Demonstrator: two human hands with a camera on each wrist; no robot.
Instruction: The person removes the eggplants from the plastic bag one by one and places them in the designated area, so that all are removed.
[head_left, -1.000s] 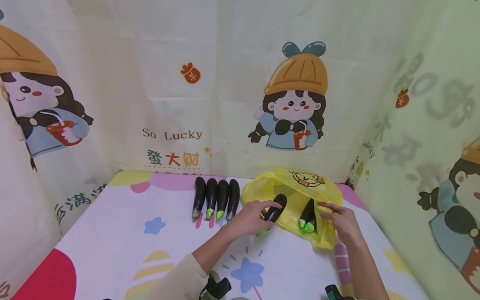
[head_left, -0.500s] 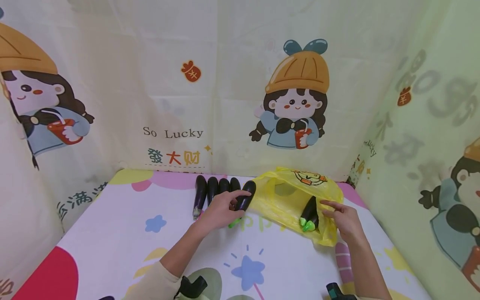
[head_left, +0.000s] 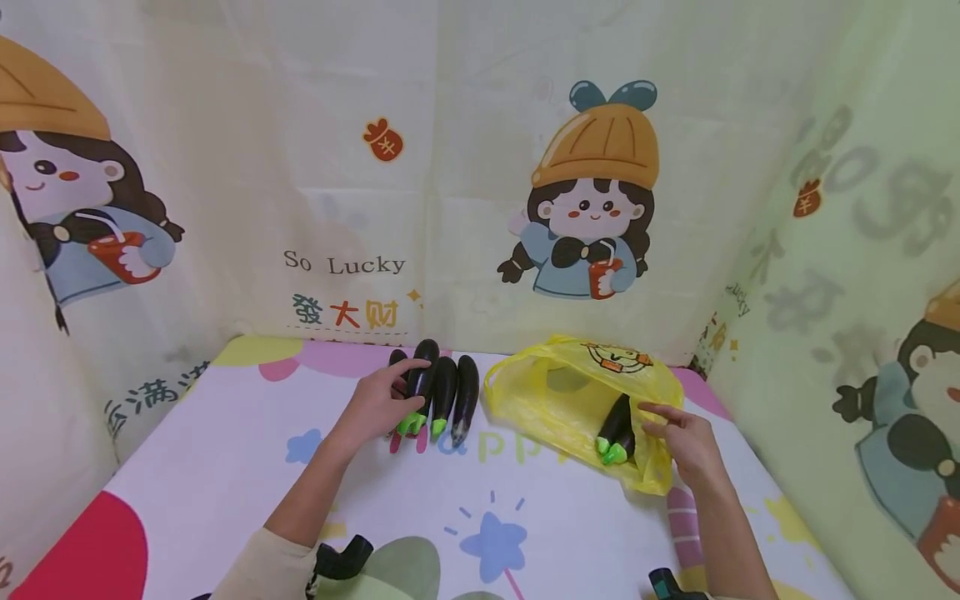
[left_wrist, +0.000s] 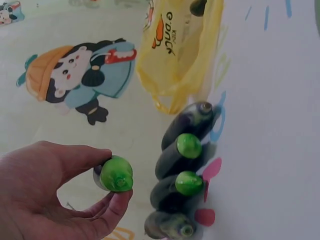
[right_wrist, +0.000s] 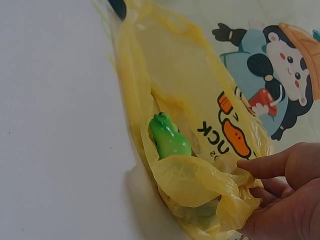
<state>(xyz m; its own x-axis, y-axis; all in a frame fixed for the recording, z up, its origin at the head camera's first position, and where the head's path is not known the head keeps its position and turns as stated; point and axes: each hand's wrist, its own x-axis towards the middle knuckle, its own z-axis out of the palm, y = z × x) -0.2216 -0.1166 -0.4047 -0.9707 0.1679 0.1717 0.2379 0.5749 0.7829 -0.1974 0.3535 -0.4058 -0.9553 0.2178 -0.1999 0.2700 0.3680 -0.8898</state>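
My left hand [head_left: 372, 406] pinches an eggplant [left_wrist: 116, 174] with a green stem end between thumb and fingers. It is held over the left part of a row of several dark purple eggplants [head_left: 467, 392], overlapping them in the head view; the left wrist view shows it apart from them. My right hand [head_left: 686, 442] pinches the right edge of a yellow plastic bag [head_left: 536, 396], whose mouth gapes toward me. Inside the bag's right side lie eggplants [head_left: 618, 429], their green ends facing out; in the right wrist view one green stem end [right_wrist: 170, 137] shows above the crumpled film.
The table [head_left: 570, 533] wears a white cloth printed with coloured shapes and letters. Pale printed sheets hang as a back wall [head_left: 465, 208] and side walls around it. The bag stands to the right of the row, close to the back wall.
My left hand has carried the eggplant leftward from the bag's mouth to above the row of eggplants. My right hand keeps its hold on the bag's edge, nearly still.
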